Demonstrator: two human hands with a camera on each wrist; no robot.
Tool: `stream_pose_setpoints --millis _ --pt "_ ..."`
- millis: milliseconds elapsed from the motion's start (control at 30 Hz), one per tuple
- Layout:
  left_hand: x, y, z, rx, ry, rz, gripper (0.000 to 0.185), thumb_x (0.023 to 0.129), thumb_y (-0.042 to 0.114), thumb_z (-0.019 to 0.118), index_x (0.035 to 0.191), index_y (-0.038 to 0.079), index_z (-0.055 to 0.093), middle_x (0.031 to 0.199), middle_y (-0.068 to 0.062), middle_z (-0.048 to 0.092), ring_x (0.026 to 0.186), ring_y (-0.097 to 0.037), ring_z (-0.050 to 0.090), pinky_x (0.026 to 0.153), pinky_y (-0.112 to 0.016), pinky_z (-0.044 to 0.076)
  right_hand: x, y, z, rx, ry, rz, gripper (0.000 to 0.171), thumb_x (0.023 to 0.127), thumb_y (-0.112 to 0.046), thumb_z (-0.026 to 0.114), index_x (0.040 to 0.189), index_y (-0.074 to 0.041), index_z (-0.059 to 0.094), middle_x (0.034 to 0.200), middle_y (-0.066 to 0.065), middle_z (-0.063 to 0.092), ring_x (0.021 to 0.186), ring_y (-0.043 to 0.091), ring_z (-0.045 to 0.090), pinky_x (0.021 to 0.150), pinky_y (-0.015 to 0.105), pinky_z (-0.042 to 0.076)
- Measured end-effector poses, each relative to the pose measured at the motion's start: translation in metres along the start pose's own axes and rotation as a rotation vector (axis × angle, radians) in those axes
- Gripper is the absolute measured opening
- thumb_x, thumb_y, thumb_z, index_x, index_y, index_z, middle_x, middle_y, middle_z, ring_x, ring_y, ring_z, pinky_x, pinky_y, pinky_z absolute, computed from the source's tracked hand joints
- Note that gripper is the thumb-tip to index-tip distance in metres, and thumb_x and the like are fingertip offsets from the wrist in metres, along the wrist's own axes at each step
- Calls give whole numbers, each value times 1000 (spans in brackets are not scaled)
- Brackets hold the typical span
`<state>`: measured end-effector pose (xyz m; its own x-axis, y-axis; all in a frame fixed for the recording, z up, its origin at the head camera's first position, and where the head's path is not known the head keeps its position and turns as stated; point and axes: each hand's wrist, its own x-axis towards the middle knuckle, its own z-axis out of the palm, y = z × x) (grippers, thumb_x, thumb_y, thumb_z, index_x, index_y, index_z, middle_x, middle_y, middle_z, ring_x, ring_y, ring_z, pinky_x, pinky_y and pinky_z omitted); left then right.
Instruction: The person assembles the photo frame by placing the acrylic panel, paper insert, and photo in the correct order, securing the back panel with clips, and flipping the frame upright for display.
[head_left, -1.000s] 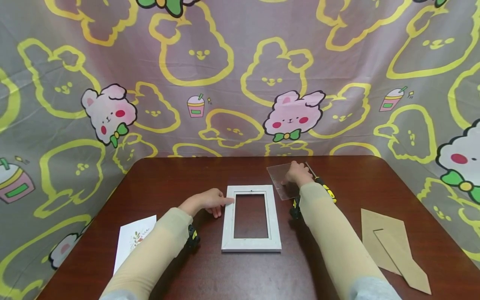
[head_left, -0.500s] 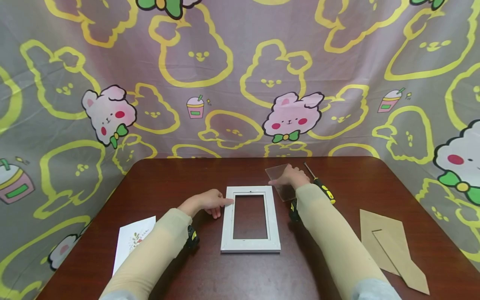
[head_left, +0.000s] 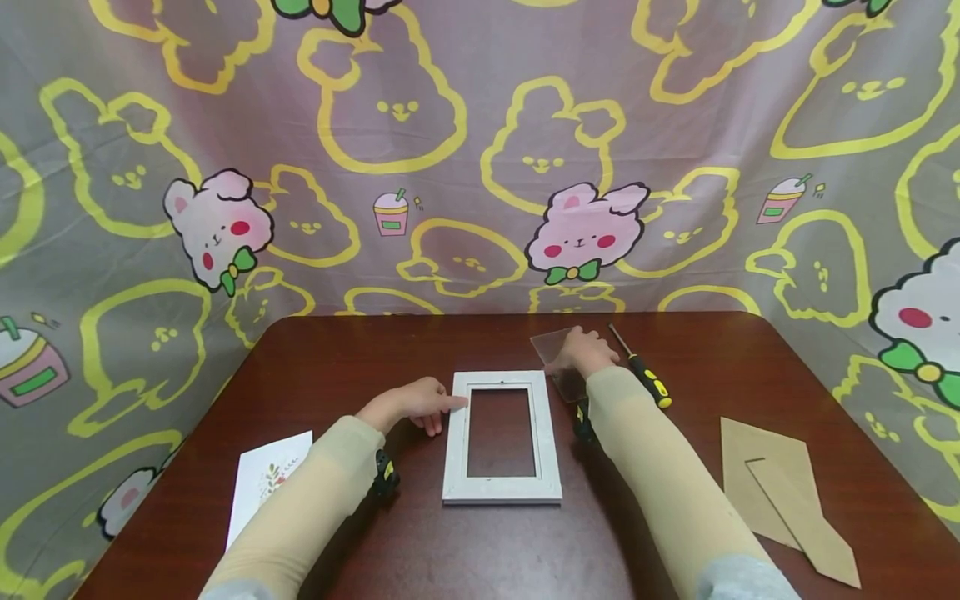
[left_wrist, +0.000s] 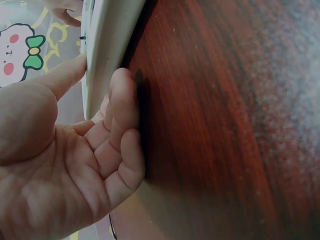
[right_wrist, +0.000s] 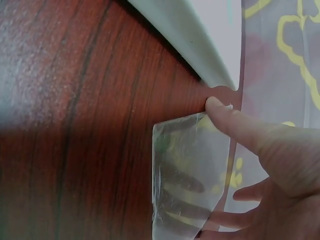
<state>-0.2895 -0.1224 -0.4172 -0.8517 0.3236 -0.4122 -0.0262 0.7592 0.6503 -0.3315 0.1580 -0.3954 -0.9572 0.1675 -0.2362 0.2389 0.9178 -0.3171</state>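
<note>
A white picture frame (head_left: 456, 442) lies flat at the middle of the dark wooden table (head_left: 480, 542). My left hand (head_left: 423, 406) rests on the table at the frame's upper left side, one straight finger touching it. In the left wrist view that finger (left_wrist: 65, 75) lies against the frame (left_wrist: 107, 45), with the others loosely curled beside it. My right hand (head_left: 581, 350) pinches a clear plastic sheet (head_left: 561, 367) just right of the frame's top right corner. In the right wrist view the thumb (right_wrist: 240, 130) lies on the sheet (right_wrist: 190, 170), fingers showing through from below.
A black-and-yellow screwdriver (head_left: 643, 375) lies right of my right hand. Brown cardboard backing pieces (head_left: 780, 492) sit at the right front. A printed white card (head_left: 266, 483) lies at the left front. Patterned cloth (head_left: 480, 167) hangs behind and around the table.
My right hand has carried the clear sheet a little to the left, nearer the frame's top right corner. The left hand and the frame have stayed put.
</note>
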Motion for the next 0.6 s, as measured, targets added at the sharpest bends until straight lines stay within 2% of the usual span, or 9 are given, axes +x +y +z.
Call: stream_pose_setpoints --millis 333,600 --pt "-1 0 -1 -2 0 10 40 96 42 59 89 3 60 58 -6 59 49 -15 58 53 -28 46 6 6 0 90 -5 5 94 72 -33 84 138 7 30 127 36 34 122 54 31 99 69 23" --pt "-1 0 -1 16 9 15 43 95 43 60 81 3 58 57 -6 60 48 -15 58 52 -28 45 11 9 -3 96 -8 28 99 69 -36 85 138 7 29 127 37 31 123 54 26 101 68 21"
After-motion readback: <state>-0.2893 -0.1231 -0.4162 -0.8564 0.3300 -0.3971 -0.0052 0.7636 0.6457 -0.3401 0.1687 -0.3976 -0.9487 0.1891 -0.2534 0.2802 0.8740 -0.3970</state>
